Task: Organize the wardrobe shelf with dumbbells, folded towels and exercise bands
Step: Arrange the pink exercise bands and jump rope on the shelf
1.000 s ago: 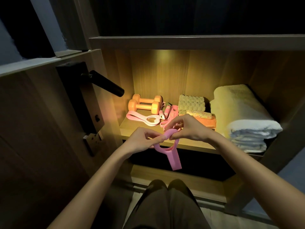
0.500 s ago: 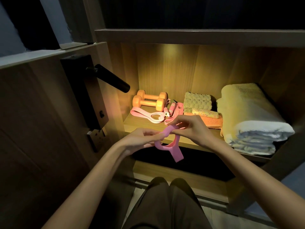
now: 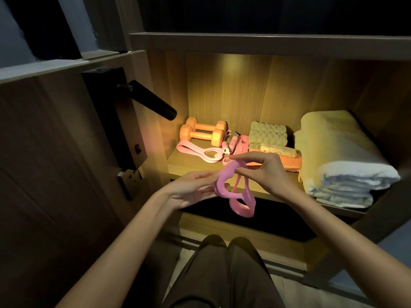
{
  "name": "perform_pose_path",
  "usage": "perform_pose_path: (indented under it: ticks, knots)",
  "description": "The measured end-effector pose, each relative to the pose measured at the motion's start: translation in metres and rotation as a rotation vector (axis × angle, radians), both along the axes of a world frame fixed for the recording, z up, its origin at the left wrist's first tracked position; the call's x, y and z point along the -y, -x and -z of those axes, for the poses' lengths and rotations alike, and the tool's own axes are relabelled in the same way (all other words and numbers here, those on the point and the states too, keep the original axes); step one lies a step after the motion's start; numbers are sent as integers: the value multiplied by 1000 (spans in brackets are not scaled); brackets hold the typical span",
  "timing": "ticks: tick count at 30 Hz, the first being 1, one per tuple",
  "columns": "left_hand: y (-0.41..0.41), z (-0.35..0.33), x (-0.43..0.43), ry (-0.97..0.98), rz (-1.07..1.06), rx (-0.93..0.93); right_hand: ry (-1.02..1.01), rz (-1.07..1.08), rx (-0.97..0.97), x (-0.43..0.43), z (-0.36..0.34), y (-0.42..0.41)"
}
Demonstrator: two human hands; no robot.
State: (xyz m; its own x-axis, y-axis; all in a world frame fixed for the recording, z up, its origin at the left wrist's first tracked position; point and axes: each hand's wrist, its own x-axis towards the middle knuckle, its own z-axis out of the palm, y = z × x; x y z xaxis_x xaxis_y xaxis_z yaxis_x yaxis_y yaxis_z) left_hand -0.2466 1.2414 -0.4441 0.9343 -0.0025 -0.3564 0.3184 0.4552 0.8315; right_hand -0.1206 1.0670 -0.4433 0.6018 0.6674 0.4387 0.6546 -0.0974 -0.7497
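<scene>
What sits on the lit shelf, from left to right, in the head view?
Orange dumbbells → pink jump-rope handles → small folded cloths → large folded towel. Left out: pale band overlapping the dumbbells, pink band held in front.

2 dumbbells [image 3: 203, 133] lie centre-left of frame on the shelf [image 3: 189, 165]; shelf band [image 3: 195, 150] before them; towel stack [image 3: 268, 135] rightward; folded towel [image 3: 338, 156] far right; held band [image 3: 241, 208] before the shelf.

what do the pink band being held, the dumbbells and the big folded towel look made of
Pink band: soft matte rubber or silicone, likely; it bends and droops limply. Dumbbells: smooth, faintly shiny orange coating, perhaps vinyl; the core is hidden. Big folded towel: terry cloth, probably cotton, judging by its fluffy pile.
</scene>
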Motion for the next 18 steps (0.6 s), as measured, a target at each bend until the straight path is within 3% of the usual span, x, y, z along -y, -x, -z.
perform_pose_path:
  ticks: [5,13,15,18]
  knots:
    - [0,-5,6,224,-62,-32,-47,27,-59,-3,0,-1]
    - [-1,-8,12,193,-85,-2,-33,64,-34,-2,0,-3]
    - [-3,-7,15,44,-107,14,-25,47,-9,-2,-1,-3]
    - [-4,-3,19,-569,-137,111,21,14,43,-2,-3,-4]
